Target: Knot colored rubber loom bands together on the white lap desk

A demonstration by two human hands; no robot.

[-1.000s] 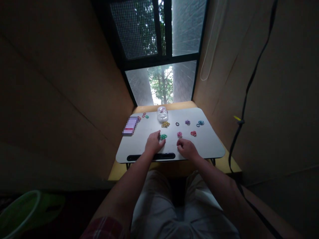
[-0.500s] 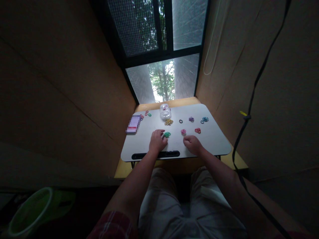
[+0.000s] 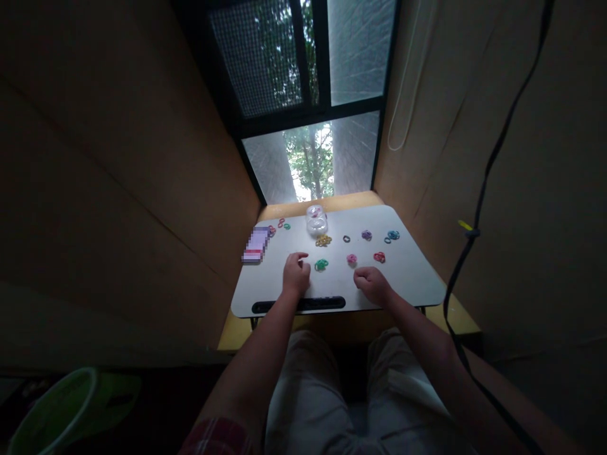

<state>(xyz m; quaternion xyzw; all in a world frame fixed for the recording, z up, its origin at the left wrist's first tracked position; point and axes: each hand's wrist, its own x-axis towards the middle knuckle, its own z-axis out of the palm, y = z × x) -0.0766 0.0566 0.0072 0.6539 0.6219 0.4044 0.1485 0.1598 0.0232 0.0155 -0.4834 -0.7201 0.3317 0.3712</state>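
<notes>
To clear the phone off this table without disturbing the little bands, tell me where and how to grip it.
I'd reach from above with the left hand and pinch the phone by its long edges, near its closer end. It lies flat beside the table's left edge, and reddish bands sit by its far right corner.

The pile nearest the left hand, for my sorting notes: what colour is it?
Green, seen best in the head view.

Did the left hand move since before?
Yes. The left hand moved left, away from the green bands, judged against the black slot.
</notes>
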